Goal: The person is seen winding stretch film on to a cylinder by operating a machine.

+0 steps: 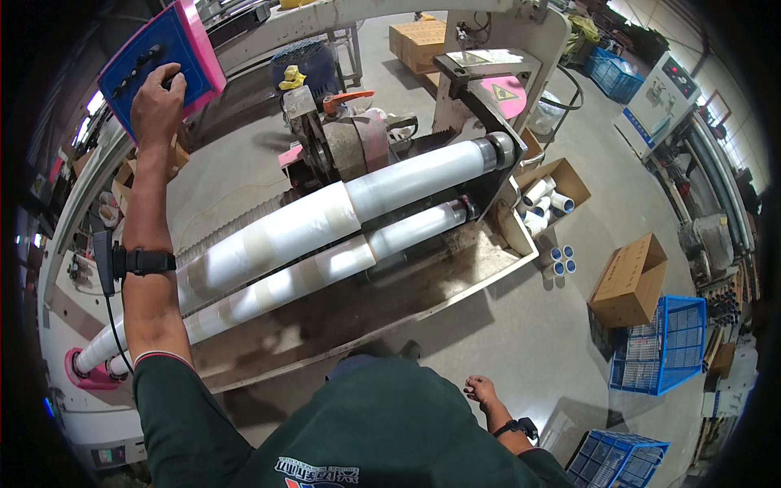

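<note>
My left hand (159,106) is raised to a blue control panel (167,41) with a pink edge, at the upper left. Its fingers are bent around a black knob (170,80), partly hidden by the fingers; more black knobs sit in a row beside it. Low on the right, my right hand (482,390) hangs beside my body with its fingers curled in, and nothing shows in it. Between the hands, two long rollers run slantwise across the machine: a thicker white roll (285,232) and a thinner white roll (301,276), both with tan bands.
Below the rolls lies a stained machine trough (439,285). Right of it, a cardboard box (569,183) holds several white rolls, with more rolls (557,262) upright on the floor. An open carton (626,285) and blue crates (661,346) stand farther right.
</note>
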Tool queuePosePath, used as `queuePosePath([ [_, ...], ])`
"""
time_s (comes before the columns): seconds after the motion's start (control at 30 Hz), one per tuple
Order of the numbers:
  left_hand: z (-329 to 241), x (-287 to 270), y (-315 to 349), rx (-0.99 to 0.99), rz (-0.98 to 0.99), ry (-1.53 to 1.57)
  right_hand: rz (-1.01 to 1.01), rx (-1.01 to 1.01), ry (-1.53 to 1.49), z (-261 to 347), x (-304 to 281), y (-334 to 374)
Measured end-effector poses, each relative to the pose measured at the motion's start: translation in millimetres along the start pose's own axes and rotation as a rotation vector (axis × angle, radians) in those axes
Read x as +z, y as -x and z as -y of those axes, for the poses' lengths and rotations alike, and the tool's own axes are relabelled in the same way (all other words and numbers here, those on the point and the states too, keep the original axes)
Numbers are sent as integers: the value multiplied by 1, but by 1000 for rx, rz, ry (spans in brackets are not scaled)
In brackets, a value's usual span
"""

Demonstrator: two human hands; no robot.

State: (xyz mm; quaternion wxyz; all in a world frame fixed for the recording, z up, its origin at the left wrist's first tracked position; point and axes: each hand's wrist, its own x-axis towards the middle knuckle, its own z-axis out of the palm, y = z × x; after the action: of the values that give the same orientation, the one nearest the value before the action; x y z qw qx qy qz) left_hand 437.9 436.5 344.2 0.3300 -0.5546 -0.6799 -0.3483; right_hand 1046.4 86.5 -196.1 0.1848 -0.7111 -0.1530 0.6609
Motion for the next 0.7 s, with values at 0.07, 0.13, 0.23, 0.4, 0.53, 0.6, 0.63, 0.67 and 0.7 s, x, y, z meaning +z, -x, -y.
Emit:
queuePosePath([
  [0.07, 1, 0, 0, -2, 11, -11, 17, -6, -10, 0, -1, 0],
  [0.13, 3, 1, 0, 19, 4, 21, 18, -1, -52, 0, -1, 1],
  [0.23, 10, 5, -2, 67, -26, 5, 13, 0, -74, 0, -3, 2],
  [0.4, 20, 10, -4, 51, -4, -24, -31, 1, -48, 1, -8, 10],
  [0.53, 15, 6, -2, 74, -4, -79, -37, 1, -42, 1, -13, 18],
  [0.6, 13, 6, -1, 87, 9, -16, -35, 3, -43, 1, -14, 20],
  [0.63, 14, 7, -1, 83, 9, -19, -30, -3, -52, -1, -16, 20],
  [0.67, 17, 10, -3, 57, -17, 38, -48, 20, -53, -2, -16, 20],
  [0.7, 21, 15, -4, 32, -42, 98, -25, -9, -63, -4, -17, 20],
])
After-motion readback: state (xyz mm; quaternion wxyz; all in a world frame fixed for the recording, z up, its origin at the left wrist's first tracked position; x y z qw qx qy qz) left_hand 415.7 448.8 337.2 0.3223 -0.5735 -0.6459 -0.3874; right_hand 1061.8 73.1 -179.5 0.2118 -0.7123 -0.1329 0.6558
